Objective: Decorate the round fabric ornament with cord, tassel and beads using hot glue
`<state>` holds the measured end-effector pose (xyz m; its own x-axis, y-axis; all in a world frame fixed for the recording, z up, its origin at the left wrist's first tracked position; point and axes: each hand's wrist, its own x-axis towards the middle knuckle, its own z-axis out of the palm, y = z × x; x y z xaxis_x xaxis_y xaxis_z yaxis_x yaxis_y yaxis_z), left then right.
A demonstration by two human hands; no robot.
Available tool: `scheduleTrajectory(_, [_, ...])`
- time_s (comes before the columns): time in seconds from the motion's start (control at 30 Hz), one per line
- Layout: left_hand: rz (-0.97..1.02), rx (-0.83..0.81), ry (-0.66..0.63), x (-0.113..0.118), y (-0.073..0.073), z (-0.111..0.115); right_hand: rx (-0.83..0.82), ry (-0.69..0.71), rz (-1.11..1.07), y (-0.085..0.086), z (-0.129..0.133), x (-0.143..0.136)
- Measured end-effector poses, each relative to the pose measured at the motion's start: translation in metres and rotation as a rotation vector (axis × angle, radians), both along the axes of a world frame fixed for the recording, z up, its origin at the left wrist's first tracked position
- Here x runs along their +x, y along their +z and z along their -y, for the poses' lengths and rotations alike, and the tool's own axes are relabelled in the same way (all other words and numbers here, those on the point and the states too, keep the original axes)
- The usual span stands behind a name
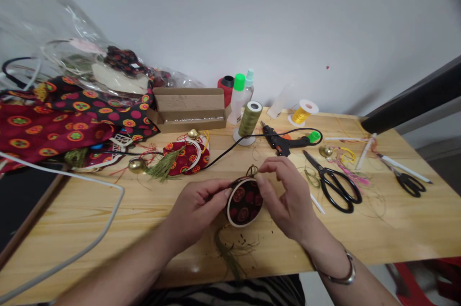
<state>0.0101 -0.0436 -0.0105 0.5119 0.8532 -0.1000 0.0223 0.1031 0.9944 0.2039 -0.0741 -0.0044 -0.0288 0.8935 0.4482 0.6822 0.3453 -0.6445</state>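
At far left, see printed cloth (pixel 82 123) with a small pale tag (pixel 135 66), too blurred to read; then, farther back on the worktop (pixel 144 229), a cardboard box (pixel 190 104) with its lid raised, bearing no legible writing. Nearer, find the left hand (pixel 196 207) pinching the left rim of a round, pale-edged fabric piece (pixel 247 202) between thumb and fingers. Note its slightly longer axis running away from the body, tipped a little rightward at the far end, with a green tassel (pixel 230 255) by the near edge and a cord loop (pixel 252 170) at the far edge. Find the right hand (pixel 290 198) nearer that loop, just right of it, pinching there with thumb and forefinger. Farther right, see black-handled scissors (pixel 327 171), apart from both hands, without a readable brand
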Motion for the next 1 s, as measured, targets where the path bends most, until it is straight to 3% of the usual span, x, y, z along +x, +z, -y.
scheduleTrajectory(0.1, [0.029,-0.053,0.065,0.000,-0.002,-0.002,-0.227,-0.122,-0.071,-0.002,-0.003,0.001])
scheduleTrajectory(0.2, [0.070,-0.122,0.102,-0.001,-0.004,-0.002,-0.525,-0.061,-0.311,-0.002,-0.007,-0.001])
scheduleTrajectory(0.3, [0.124,-0.180,0.080,-0.002,-0.006,-0.001,-0.675,-0.022,-0.544,0.000,-0.010,-0.004])
scheduleTrajectory(0.57, [0.151,-0.227,0.050,-0.001,-0.006,0.001,-0.755,-0.041,-0.817,0.001,-0.011,-0.006])
scheduleTrajectory(1.0, [0.259,-0.416,0.052,0.002,-0.003,0.000,-0.680,-0.037,-0.902,-0.008,-0.010,-0.008])
